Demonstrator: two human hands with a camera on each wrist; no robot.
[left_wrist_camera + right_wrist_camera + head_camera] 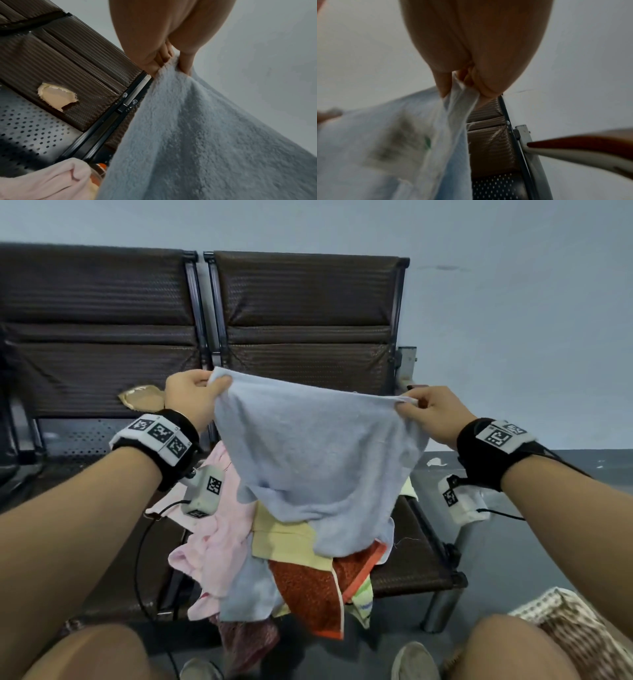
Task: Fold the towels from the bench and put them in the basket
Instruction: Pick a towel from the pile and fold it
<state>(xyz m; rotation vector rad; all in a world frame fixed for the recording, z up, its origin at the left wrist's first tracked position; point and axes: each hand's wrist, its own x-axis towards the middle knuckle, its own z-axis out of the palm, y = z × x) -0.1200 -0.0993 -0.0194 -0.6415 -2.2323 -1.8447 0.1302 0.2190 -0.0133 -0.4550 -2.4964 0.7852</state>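
Brown woven seats of the tabletop [404, 563] are carrying the heap of towels [219, 546], pink at nine o'clock of the pile, yellow in the middle, orange-red at six o'clock. The pale blue towel [318, 450] is hanging above it, stretched by its top edge, with its lower end lying on the heap. The basket [579, 635] is sitting on the floor at about four o'clock, well apart from the pile, partly behind a knee.

The main risk, as I judge it, is drag: the trailing end is resting on the yellow and orange towels, so lifting or swinging it could be pulling loose pieces off the front edge, where several are already overhanging. A second risk is an uneven fold, since the top edge is sagging between the hands and the cloth is bunching below.

The left hand [191, 400] is pinching the corner at ten o'clock, thumb against curled fingers. The right hand [435, 412] is clamping the hemmed corner at two o'clock, a small grip near the tips that could be slipping under a tug.
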